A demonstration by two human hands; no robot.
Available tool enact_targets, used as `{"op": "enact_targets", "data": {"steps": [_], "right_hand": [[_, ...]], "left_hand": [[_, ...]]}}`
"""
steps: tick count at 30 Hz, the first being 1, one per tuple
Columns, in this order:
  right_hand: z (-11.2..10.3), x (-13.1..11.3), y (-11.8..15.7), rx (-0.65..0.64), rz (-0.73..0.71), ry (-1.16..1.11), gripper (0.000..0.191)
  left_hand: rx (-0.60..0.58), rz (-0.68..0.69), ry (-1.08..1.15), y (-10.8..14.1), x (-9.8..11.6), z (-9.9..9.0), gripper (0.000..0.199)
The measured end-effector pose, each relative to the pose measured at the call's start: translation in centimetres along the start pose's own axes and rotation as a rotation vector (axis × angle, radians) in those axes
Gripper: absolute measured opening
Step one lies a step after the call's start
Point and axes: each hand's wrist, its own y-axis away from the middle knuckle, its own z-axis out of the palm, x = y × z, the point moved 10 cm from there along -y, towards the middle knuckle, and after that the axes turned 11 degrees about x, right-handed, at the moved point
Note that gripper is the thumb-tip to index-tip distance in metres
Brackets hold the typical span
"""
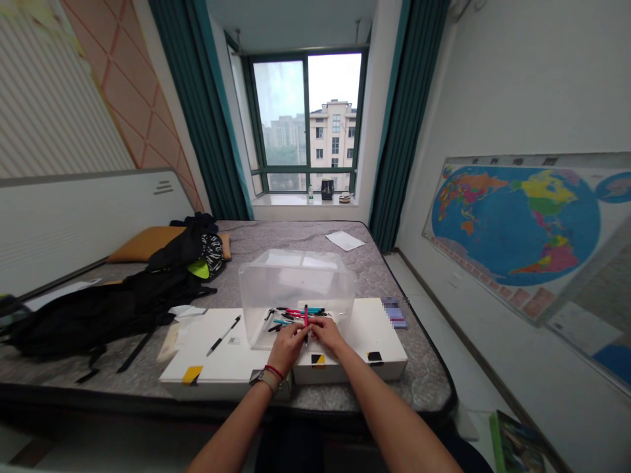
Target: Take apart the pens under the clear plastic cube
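Note:
Both my left hand and my right hand pinch a red pen between their fingertips. The pen points away from me, and a dark part shows below my fingers. Just beyond my hands lies a heap of pens in red, teal and black. They are in a clear plastic bin, which seems to rest on its side with its opening toward me. To the left, a single black and silver pen lies on a white box.
Another white box lies under the bin's right side. Black bags and clothing cover the mattress on the left, near a tan pillow. A paper sheet lies toward the window. The mattress edge is at right.

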Motion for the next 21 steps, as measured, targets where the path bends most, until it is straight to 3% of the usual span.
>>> {"op": "enact_targets", "data": {"steps": [6,12,21], "right_hand": [[-0.1,0.9,0.0,0.013,0.082,0.016,0.028],[-0.4,1.3,0.0,0.043,0.132,-0.019,0.019],[0.0,0.4,0.2,0.003,0.036,0.106,0.052]], "left_hand": [[0.088,0.007,-0.133,-0.5,0.6,-1.8,0.035],[0.046,0.016,-0.161,-0.7,1.0,-1.8,0.029],[0.026,-0.071,-0.244,-0.4,-0.4,-1.5,0.028]]}}
